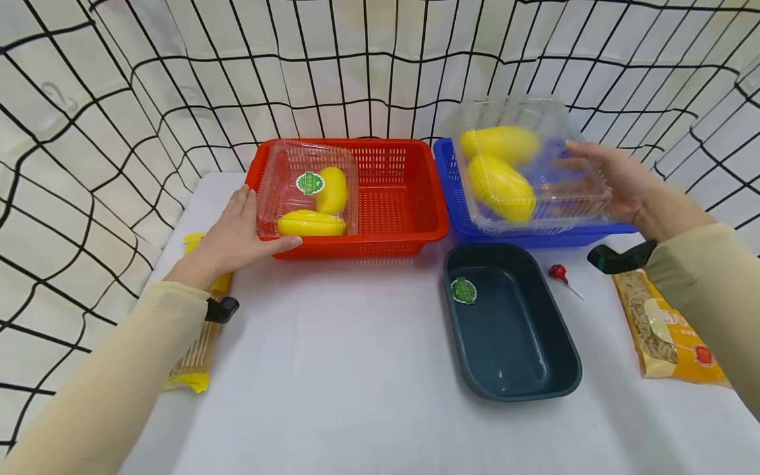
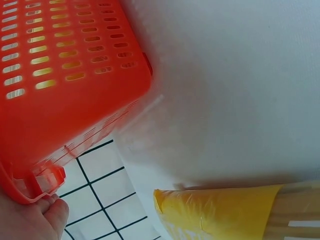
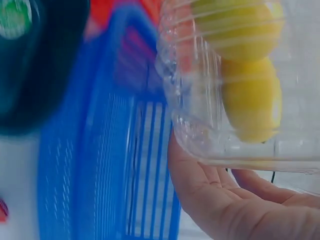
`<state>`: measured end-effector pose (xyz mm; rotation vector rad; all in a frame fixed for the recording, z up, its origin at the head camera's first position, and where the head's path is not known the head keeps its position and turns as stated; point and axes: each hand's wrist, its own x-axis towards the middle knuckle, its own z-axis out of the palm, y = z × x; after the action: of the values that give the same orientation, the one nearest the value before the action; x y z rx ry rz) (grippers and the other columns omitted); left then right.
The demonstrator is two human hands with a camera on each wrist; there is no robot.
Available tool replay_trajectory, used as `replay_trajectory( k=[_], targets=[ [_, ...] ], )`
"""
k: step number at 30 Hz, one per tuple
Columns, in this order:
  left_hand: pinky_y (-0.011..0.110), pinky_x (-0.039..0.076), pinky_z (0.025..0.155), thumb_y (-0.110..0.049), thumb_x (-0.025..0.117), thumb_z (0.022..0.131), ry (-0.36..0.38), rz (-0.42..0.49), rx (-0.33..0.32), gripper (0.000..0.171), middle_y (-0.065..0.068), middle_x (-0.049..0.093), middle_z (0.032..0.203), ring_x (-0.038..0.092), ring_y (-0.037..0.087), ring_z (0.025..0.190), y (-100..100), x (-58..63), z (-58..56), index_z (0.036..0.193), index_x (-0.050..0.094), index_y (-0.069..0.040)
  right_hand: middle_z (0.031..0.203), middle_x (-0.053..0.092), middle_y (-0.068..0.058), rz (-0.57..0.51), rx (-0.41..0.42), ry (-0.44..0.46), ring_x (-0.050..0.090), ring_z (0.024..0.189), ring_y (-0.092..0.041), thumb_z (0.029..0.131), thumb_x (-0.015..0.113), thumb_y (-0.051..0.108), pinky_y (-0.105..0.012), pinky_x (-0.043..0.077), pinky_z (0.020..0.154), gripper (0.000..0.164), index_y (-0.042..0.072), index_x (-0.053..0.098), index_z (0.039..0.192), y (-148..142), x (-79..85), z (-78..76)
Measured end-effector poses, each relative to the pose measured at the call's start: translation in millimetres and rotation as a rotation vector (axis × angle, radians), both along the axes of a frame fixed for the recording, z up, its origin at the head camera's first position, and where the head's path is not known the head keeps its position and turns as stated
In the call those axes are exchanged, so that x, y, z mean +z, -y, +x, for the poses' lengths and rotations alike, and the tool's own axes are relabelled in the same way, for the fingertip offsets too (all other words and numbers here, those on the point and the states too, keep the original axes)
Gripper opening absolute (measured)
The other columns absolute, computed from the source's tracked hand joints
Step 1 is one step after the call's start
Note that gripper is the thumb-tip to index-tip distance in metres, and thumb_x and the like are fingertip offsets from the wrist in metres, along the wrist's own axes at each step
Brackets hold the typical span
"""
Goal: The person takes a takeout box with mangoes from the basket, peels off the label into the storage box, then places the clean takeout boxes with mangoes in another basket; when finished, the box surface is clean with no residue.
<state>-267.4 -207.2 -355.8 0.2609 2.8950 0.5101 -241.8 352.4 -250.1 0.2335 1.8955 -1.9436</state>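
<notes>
My right hand (image 1: 617,178) grips a clear plastic box (image 1: 549,214) by its right end, tilted over the blue basket (image 1: 600,231). Two yellow mango-shaped fruits (image 1: 501,188) lie inside that box; in the right wrist view fingers curl around its edge. On the left, my left hand (image 1: 234,234) rests against the near left corner of the red basket (image 1: 404,247), thumb along the front rim and fingers along the side. Inside the red basket sits another clear box (image 1: 285,171) with a green label and two yellow fruits (image 1: 311,223).
A dark green tray (image 1: 510,330) stands before the blue basket, with a red lollipop (image 1: 558,272) to its right. An orange bag (image 1: 671,330) lies at right, and a yellow-ended noodle pack (image 1: 198,349) under my left forearm. Black netting (image 1: 368,66) encloses the table.
</notes>
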Motion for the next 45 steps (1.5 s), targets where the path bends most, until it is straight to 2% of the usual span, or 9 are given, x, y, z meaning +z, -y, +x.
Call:
replay_trajectory(
  k=[4, 9, 12, 15, 18, 21, 28, 38, 45],
  targets=[
    [0.074, 0.032, 0.112, -0.085, 0.057, 0.079, -0.007, -0.002, -0.007, 0.135, 0.026, -0.008, 0.170, -0.002, 0.045, 0.157, -1, 0.8, -0.4, 0.162, -0.010, -0.001, 0.142, 0.042, 0.004, -0.032, -0.116, 0.050, 0.075, 0.094, -0.020, 0.101, 0.059, 0.046, -0.041, 0.064, 0.077, 0.055, 0.034, 0.033, 0.148, -15, 2.4, -24.8],
    [0.074, 0.034, 0.110, -0.084, 0.058, 0.080, -0.015, 0.002, -0.012, 0.135, 0.025, -0.007, 0.170, -0.001, 0.045, 0.157, 0, -0.2, -0.7, 0.162, -0.010, -0.002, 0.137, 0.042, 0.002, 0.033, -0.122, 0.098, 0.068, 0.099, -0.017, 0.100, 0.059, 0.050, -0.034, 0.063, 0.078, 0.071, 0.033, 0.021, 0.158, -19, -2.4, -47.0],
    [0.074, 0.035, 0.110, -0.084, 0.058, 0.080, -0.024, 0.005, -0.018, 0.134, 0.025, -0.005, 0.170, 0.001, 0.045, 0.157, 1, -1.5, -1.1, 0.163, -0.009, -0.003, 0.137, 0.042, 0.003, 0.118, -0.077, 0.091, 0.056, 0.116, -0.019, 0.100, 0.056, 0.053, -0.032, 0.060, 0.089, 0.075, 0.031, 0.016, 0.160, -16, -10.0, -56.9],
    [0.074, 0.037, 0.109, -0.084, 0.058, 0.080, -0.029, 0.007, -0.021, 0.133, 0.025, -0.005, 0.170, 0.002, 0.045, 0.157, 0, -2.8, -1.6, 0.163, -0.009, -0.004, 0.137, 0.042, 0.005, 0.229, -0.027, 0.063, 0.043, 0.128, -0.022, 0.101, 0.053, 0.055, -0.042, 0.050, 0.110, 0.072, 0.032, 0.017, 0.159, -14, -18.6, -63.7],
    [0.073, 0.038, 0.108, -0.083, 0.059, 0.079, -0.038, 0.012, -0.020, 0.133, 0.025, -0.004, 0.171, 0.003, 0.044, 0.157, 1, -2.8, -0.8, 0.163, -0.008, -0.004, 0.134, 0.043, 0.006, 0.300, -0.008, 0.053, 0.040, 0.132, -0.023, 0.101, 0.051, 0.057, -0.050, 0.032, 0.125, 0.070, 0.032, 0.017, 0.157, -13, -24.8, -68.2],
    [0.073, 0.039, 0.108, -0.083, 0.060, 0.079, -0.043, 0.016, -0.020, 0.134, 0.025, -0.004, 0.171, 0.003, 0.044, 0.157, 0, -2.4, -0.2, 0.163, -0.008, -0.004, 0.138, 0.041, 0.005, 0.327, -0.006, 0.066, 0.038, 0.134, -0.024, 0.101, 0.051, 0.058, -0.053, 0.026, 0.127, 0.074, 0.033, 0.013, 0.159, -15, -29.0, -71.9],
    [0.073, 0.038, 0.108, -0.083, 0.059, 0.080, -0.036, 0.008, -0.018, 0.134, 0.026, -0.003, 0.170, 0.003, 0.045, 0.157, -1, -1.6, 0.7, 0.163, -0.008, -0.003, 0.173, 0.007, -0.009, 0.363, 0.024, 0.093, 0.021, 0.154, -0.036, 0.102, 0.047, 0.060, -0.053, 0.024, 0.128, 0.086, 0.029, -0.001, 0.166, -13, -36.5, -77.4],
    [0.073, 0.036, 0.110, -0.085, 0.056, 0.080, -0.021, -0.013, -0.014, 0.135, 0.027, -0.006, 0.170, 0.000, 0.046, 0.157, 0, -0.8, 1.2, 0.162, -0.010, -0.001, 0.169, 0.014, -0.017, 0.402, 0.098, 0.121, 0.032, 0.149, -0.038, 0.097, 0.045, 0.070, -0.049, 0.032, 0.125, 0.098, 0.019, -0.002, 0.166, -10, -53.5, -78.2],
    [0.073, 0.038, 0.108, -0.084, 0.057, 0.080, -0.023, -0.009, -0.016, 0.134, 0.026, -0.007, 0.170, 0.001, 0.046, 0.157, 0, -1.7, 0.5, 0.162, -0.011, -0.001, 0.174, -0.002, -0.014, 0.336, 0.095, 0.131, 0.024, 0.154, -0.042, 0.098, 0.047, 0.066, -0.052, 0.026, 0.126, 0.096, 0.025, -0.008, 0.165, -10, -66.9, -79.0]
  ],
)
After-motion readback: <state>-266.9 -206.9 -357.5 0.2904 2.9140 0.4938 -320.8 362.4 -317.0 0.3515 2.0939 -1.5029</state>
